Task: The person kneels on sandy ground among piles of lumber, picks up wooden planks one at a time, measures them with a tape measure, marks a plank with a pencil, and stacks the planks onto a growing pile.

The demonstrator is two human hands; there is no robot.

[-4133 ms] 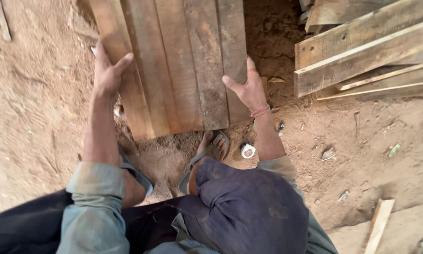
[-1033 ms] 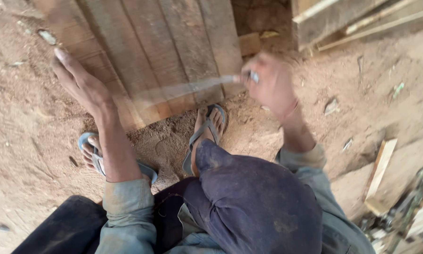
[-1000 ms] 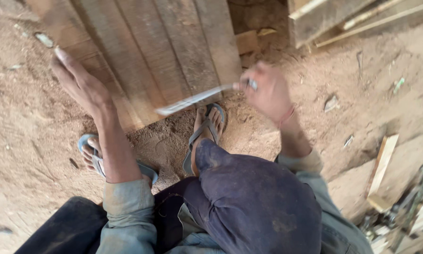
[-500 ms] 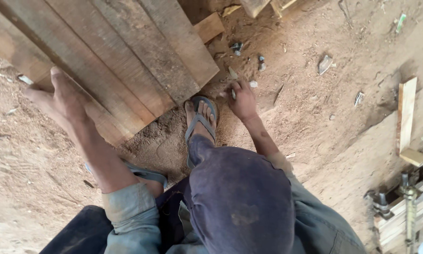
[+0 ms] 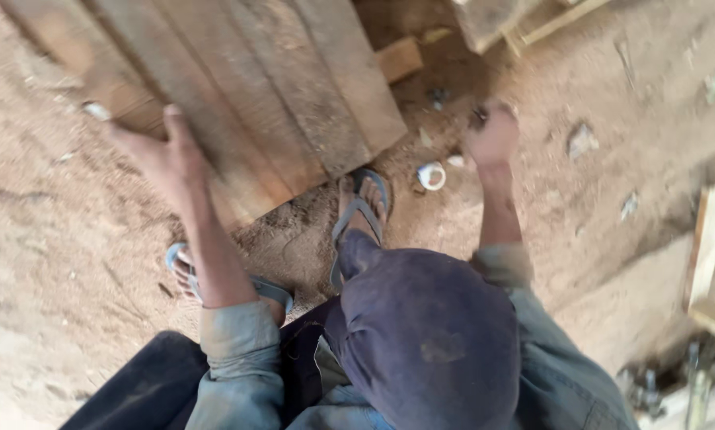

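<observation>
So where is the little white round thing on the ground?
In the head view, the little white round thing lies on the sandy ground, between the sandalled foot and the right hand, just off the corner of the wooden boards.

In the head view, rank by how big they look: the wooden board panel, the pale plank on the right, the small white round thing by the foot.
1. Wooden board panel, by far the largest.
2. Pale plank.
3. Small white round thing, the smallest.
</observation>
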